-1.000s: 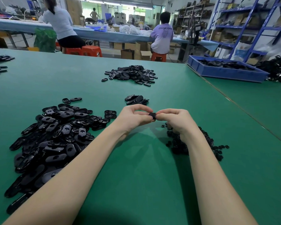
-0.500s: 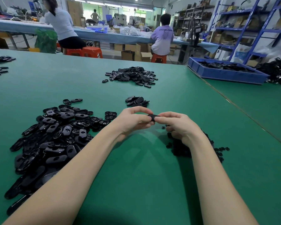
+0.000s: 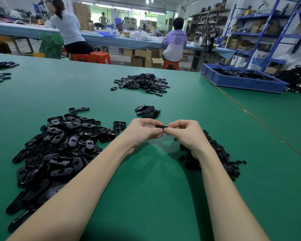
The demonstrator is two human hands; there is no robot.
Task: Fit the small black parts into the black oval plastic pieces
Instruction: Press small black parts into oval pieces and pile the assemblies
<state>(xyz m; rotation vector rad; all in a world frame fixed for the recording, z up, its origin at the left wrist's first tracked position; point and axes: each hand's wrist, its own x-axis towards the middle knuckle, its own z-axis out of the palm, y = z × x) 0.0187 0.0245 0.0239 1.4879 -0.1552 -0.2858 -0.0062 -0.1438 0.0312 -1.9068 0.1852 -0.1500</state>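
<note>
At the centre of the frame, just above the green worktop point(image 3: 155, 185), two bare hands meet fingertip to fingertip. The left hand point(image 3: 142, 130) and the right hand point(image 3: 184, 132) both pinch one black oval piece point(image 3: 161, 126), held edge-on between them so that only a thin dark strip shows between the thumbs and forefingers. Whether a small part is already seated in it I cannot tell from where I stand; the fingers cover most of it.

Left of the forearms lies a large heap of oval pieces point(image 3: 59, 150), spreading from the middle of the frame down to the lower left, some showing a hole in the face, others turned hollow side up. Partly hidden behind the right wrist and forearm sits a pile of small black parts point(image 3: 221, 159), with one stray bit lying just beside the right hand. Just above the hands rests a small stack of ovals point(image 3: 148, 111), and farther up the frame a bigger mound point(image 3: 142, 83) sits alone on the green.

At the upper right a blue tray point(image 3: 241, 82) holds more black pieces. Beyond the worktop's far edge, two people sit on orange stools point(image 3: 92, 57) at a long blue-covered bench, backs turned.
</note>
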